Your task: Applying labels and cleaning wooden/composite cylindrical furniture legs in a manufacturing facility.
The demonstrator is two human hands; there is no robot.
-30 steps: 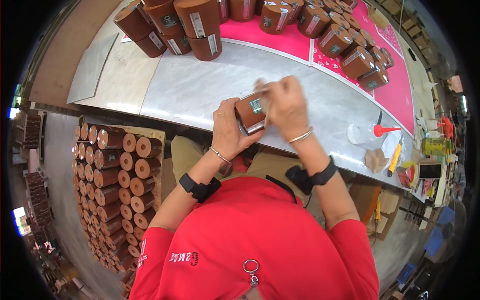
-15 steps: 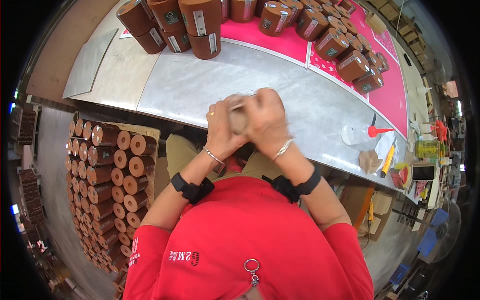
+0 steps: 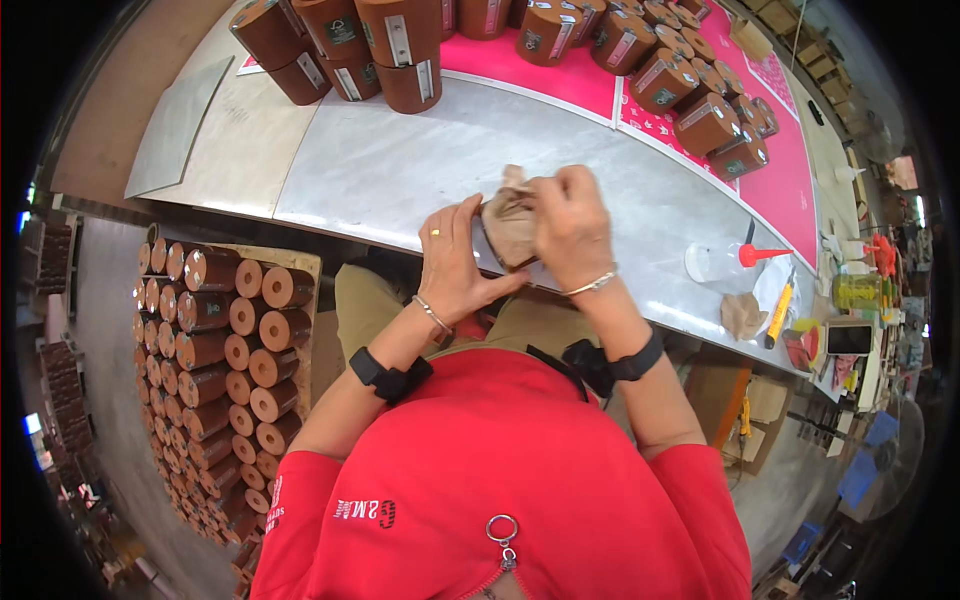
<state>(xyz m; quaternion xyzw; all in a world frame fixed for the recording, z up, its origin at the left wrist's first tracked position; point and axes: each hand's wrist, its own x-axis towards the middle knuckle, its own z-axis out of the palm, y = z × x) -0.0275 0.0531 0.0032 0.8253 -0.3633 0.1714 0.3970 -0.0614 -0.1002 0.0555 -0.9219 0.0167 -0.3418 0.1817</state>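
Over the near edge of the grey table, my left hand (image 3: 452,262) grips a brown wooden piece (image 3: 487,252) from its left side, thumb below and fingers above. A crumpled beige cloth (image 3: 512,222) covers most of that piece, so its full shape is hidden. My right hand (image 3: 575,228), closed on the cloth, presses it against the piece from the right. Some of the right fingers are slightly blurred. On the table beyond stand stacked brown wooden cylinders (image 3: 410,85) with metal strips on their sides.
More brown cylinders (image 3: 703,122) stand on a pink sheet (image 3: 785,215) at the far right. A clear bottle with a red nozzle (image 3: 765,256), another crumpled cloth (image 3: 742,316) and a yellow cutter (image 3: 780,315) lie to the right. Stacked cylinders with center holes (image 3: 273,400) fill the left side.
My right hand has moved slightly right, and the beige cloth now shows spread over the piece. The left hand's fingers have loosened a little and shifted slightly right.
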